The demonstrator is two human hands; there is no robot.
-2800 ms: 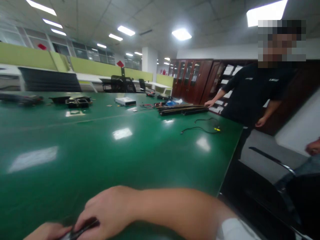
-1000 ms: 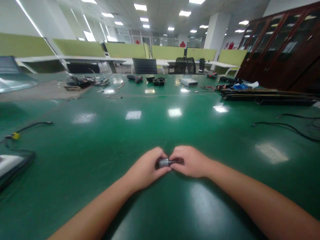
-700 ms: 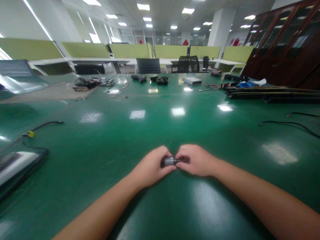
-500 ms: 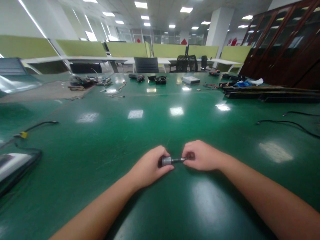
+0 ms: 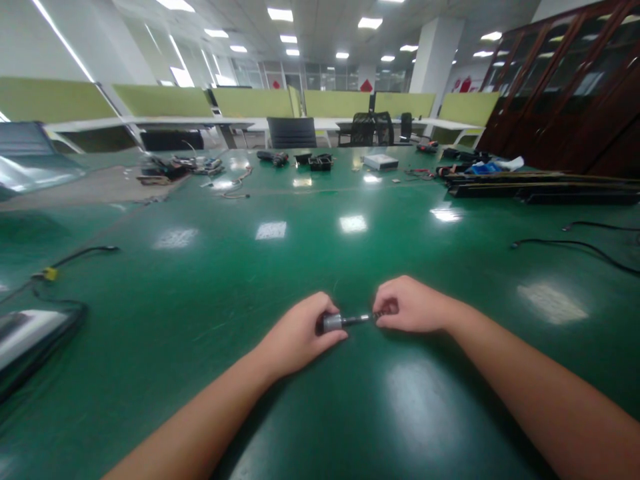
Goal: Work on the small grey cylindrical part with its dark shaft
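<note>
My left hand (image 5: 299, 335) is closed around the thick grey and black handle of what looks like a screwdriver (image 5: 333, 323). Its thin dark shaft with a shiny silver end points right, towards my other hand. Just off that end, my right hand (image 5: 411, 305) pinches a small dark metal piece (image 5: 379, 315) between thumb and fingers; it looks like a screwdriver bit, though its shape is partly hidden. A narrow gap shows between the shaft's end and this piece. Both hands are low over the green tabletop (image 5: 320, 267).
A flat device with a pale top (image 5: 30, 337) lies at the left edge beside a black cable (image 5: 83, 252). Black cables (image 5: 565, 243) lie on the right. Farther back are a white box (image 5: 381, 162), dark strips (image 5: 545, 187), black parts (image 5: 320, 162) and piled electronics (image 5: 175, 165).
My right hand has moved slightly right and up, away from the shaft, so the small piece and the shaft's silver end now show apart. My left hand has hardly moved.
</note>
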